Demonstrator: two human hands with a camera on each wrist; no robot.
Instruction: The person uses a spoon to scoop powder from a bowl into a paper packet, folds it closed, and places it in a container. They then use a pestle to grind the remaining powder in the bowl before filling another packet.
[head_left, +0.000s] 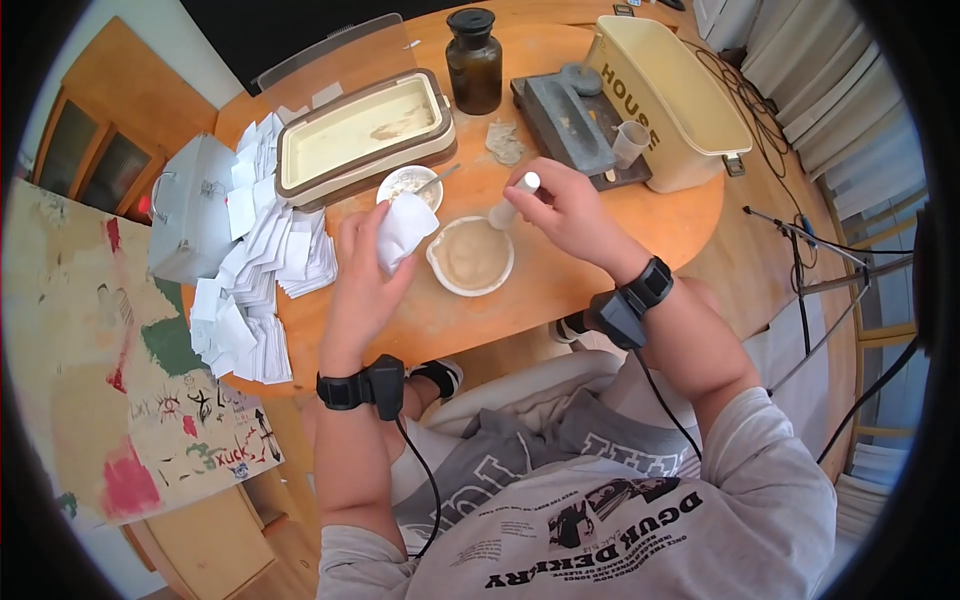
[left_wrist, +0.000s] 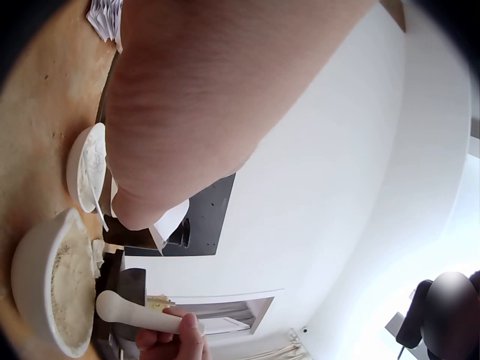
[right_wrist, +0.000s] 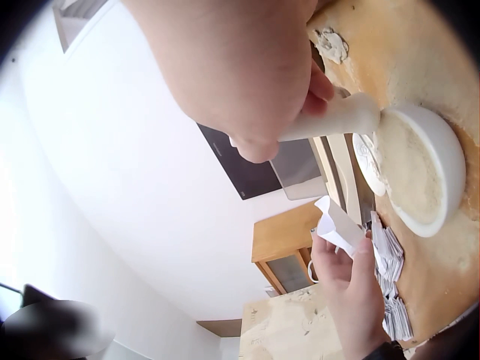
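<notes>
A white mortar (head_left: 470, 257) with beige powder sits near the table's front edge. Above its right rim, my right hand (head_left: 568, 215) grips a white pestle (head_left: 502, 213); in the right wrist view the pestle's thick end (right_wrist: 358, 114) is at the rim. My left hand (head_left: 368, 270) pinches a folded white paper (head_left: 405, 230) between thumb and fingers, left of the mortar. What the paper contains is hidden. Behind the paper stands a small white bowl (head_left: 426, 187) of pale powder with a thin stick or spoon (head_left: 441, 177) in it.
Stacks of folded white papers (head_left: 262, 260) lie at the left beside a metal case (head_left: 190, 215). Farther back are a cream tray (head_left: 365, 135), a dark jar (head_left: 474, 65), a grey stone block (head_left: 568, 125), a small cup (head_left: 629, 143) and a cream bin (head_left: 672, 98).
</notes>
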